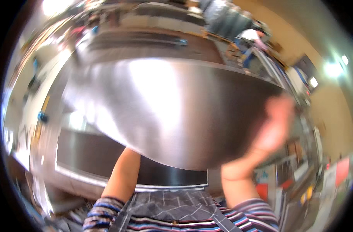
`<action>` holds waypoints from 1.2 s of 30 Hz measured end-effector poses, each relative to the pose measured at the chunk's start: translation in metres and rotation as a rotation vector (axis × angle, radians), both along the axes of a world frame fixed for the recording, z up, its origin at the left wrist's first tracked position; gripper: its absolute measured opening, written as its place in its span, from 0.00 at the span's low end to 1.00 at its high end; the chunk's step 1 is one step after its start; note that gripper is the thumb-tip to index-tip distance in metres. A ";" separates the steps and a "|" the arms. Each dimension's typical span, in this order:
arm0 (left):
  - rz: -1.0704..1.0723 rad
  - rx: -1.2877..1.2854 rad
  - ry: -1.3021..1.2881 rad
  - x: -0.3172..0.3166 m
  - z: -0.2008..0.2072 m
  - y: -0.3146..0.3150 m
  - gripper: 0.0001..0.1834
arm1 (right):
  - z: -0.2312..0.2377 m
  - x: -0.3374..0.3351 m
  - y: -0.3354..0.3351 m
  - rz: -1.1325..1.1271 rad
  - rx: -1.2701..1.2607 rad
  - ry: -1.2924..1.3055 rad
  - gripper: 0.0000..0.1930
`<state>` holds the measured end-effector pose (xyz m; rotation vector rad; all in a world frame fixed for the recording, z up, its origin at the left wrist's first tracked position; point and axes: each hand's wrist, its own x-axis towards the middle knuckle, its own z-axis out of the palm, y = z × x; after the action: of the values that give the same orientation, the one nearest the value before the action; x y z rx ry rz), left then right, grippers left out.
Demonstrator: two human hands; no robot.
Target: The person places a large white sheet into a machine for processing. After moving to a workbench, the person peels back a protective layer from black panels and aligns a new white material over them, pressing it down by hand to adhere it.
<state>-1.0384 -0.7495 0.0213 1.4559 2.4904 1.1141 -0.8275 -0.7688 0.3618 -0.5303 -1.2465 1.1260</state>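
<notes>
- Nearest, a grey checked apron [172,205] over a striped shirt [101,212]. The near edge of the glossy metal sheet [207,100] bows toward the body; a lost hold could bring that edge against the bare forearms.
- Left hand: hidden behind the sheet, so whether it is spread, pressed together or pinching cannot be told. Only the left forearm [124,174] shows, running up to the near edge. Weak support here could let the sheet's left end sag.
- Right hand [275,123]: raised at the sheet's right end, strongly blurred; whether the fingers pinch the rim or lie spread against it cannot be told. Bare skin along a thin edge is judged a cutting risk should the metal slide.
- The sheet itself: held up between the arms, above the work table [68,181]. It looks bowed, though the lens also bends edges; uneven support could crease it.
- Beneath the near edge, a dark flat panel [174,174] with a pale border. A dropped corner could scratch its face.
- At the left, a small blue object [42,116]; a wide swing leftward could strike it.
- Far right, a co-worker [251,38] near wrapped rolls [222,17], well apart; contact seems unlikely.
</notes>
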 end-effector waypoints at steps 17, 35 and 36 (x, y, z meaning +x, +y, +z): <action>-0.040 1.145 -2.031 -0.047 -0.006 -0.032 0.46 | -0.268 0.307 0.047 0.548 -1.098 0.359 0.24; -0.928 0.589 -2.769 0.104 -0.021 0.024 0.31 | -0.047 0.280 -0.024 0.362 0.041 0.076 0.06; -0.824 0.573 -2.644 0.116 -0.023 0.027 0.33 | -0.037 0.289 -0.027 0.449 0.042 0.198 0.08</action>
<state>-0.9228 -0.7227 -0.0019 -0.0488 -0.2273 1.4058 -0.5387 -0.7958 0.3245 -0.0995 -1.2433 1.4836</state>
